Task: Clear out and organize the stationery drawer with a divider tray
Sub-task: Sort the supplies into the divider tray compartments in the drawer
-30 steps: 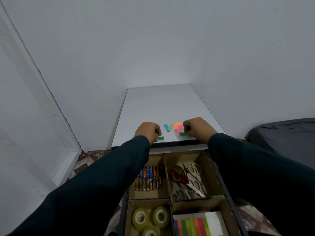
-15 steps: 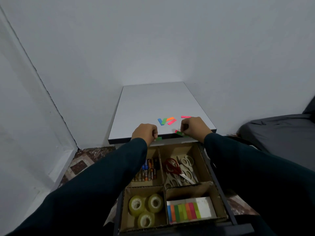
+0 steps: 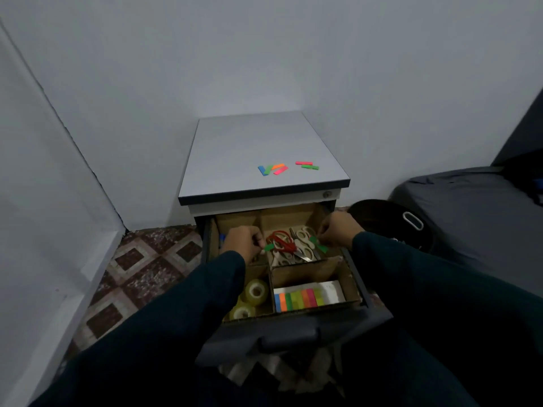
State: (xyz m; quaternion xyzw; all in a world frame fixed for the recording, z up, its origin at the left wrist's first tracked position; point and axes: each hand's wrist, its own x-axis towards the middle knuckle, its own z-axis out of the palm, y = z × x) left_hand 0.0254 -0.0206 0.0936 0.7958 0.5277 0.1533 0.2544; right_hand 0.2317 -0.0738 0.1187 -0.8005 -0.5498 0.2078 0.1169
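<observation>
1. Both my hands hang over the open drawer [image 3: 357, 284] of a small cabinet [image 3: 235, 148] set in a white-walled corner, my dark sleeves reaching in from below.
2. My left hand [image 3: 242, 240] is curled, thumb and fingertips pinching a small green sticky tab [image 3: 269, 247] above the divider between the two rear compartments.
3. My right hand [image 3: 338, 229] is curled too, pinching green sticky tabs [image 3: 318, 244] that stick out toward the scissors; how many I hold there I cannot tell.
4. A cardboard divider tray [image 3: 305, 267] splits the drawer into four compartments.
5. The rear right compartment holds a heap of scissors [image 3: 291, 246], one pair with red handles, the rest pale.
6. The rear left compartment lies mostly under my left hand; only a bit of blue shows at its left edge.
7. Rolls of clear tape [image 3: 252, 298] sit in the front left compartment.
8. A white pad edged with a row of coloured index tabs [image 3: 302, 298] lies flat in the front right compartment.
9. On the cabinet's grey top, loose coloured tabs [image 3: 272, 169] lie in a small fan, with a pink and a green strip [image 3: 307, 165] just to their right.
10. A dark round bin [image 3: 390, 221] stands right of the cabinet, beside a dark-covered surface.
</observation>
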